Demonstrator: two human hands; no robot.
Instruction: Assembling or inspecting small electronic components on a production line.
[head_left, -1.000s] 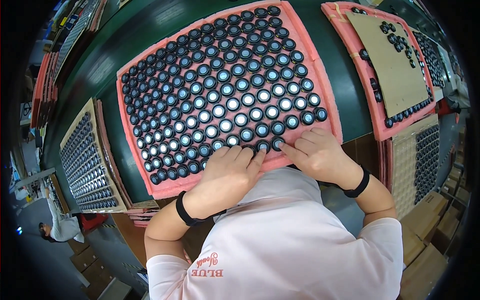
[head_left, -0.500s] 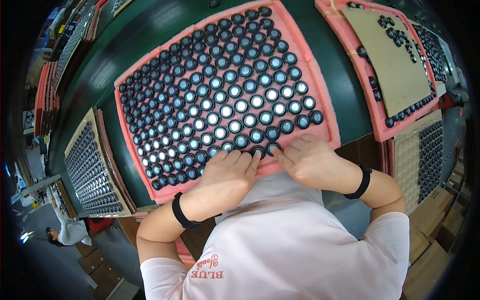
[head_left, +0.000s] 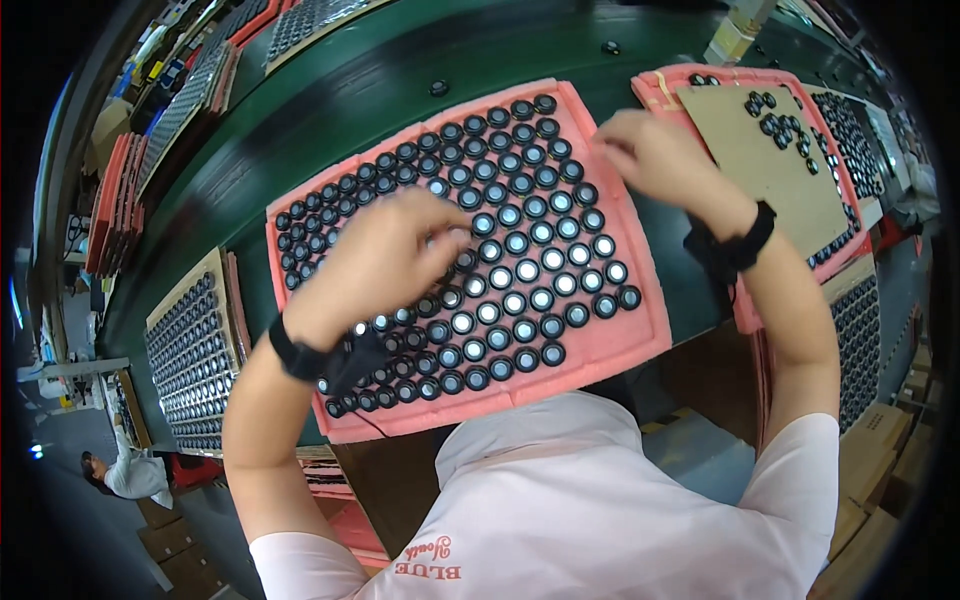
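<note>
A pink foam tray [head_left: 600,360] lies in front of me on the green table, filled with rows of small round black parts with shiny centres [head_left: 520,270]. My left hand [head_left: 375,260] reaches over the tray's left middle, fingers bent down with the tips on the parts. My right hand [head_left: 650,155] is lifted above the tray's upper right corner, next to a second pink tray [head_left: 668,82]. Its fingers are loosely curled, and I cannot make out anything in them. Both wrists wear black bands.
A brown cardboard sheet [head_left: 760,160] with a few loose black parts [head_left: 780,125] covers the second tray. More trays of parts lie at the left [head_left: 190,350] and right [head_left: 860,340]. Red trays are stacked at the far left [head_left: 110,200]. A person [head_left: 120,470] stands at the lower left.
Both hands left the tray's near edge. My left hand moved up over the tray's middle, and my right hand rose to the upper right corner.
</note>
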